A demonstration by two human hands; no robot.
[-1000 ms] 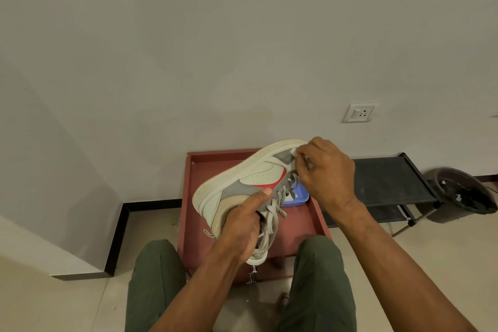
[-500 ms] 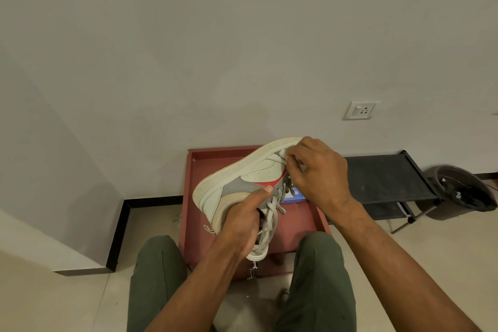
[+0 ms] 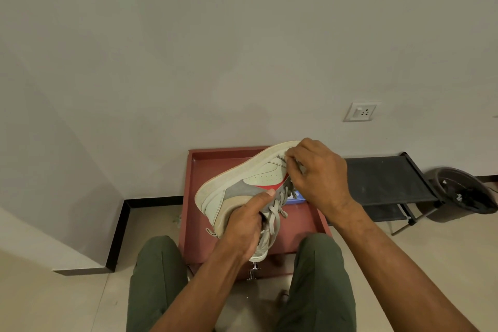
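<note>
Head view — sneaker (image 3: 242,178) on its side, toe pointing far-right, heel near-left; left hand (image 3: 242,226) grips the collar, right hand (image 3: 320,178) clasps the toe.

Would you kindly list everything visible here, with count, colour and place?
sneaker: one, cream and grey, held above the tray.
tray: one, dark red, against the wall.
box: one, blue, in the tray behind the sneaker.
rack: one, black, right of the tray.
bin: one, dark, far right.
socket: one, white, on the wall.
trouser legs: two, green, bottom.
left hand: one, grips the sneaker's ankle.
right hand: one, curled at the sneaker's toe.
</note>
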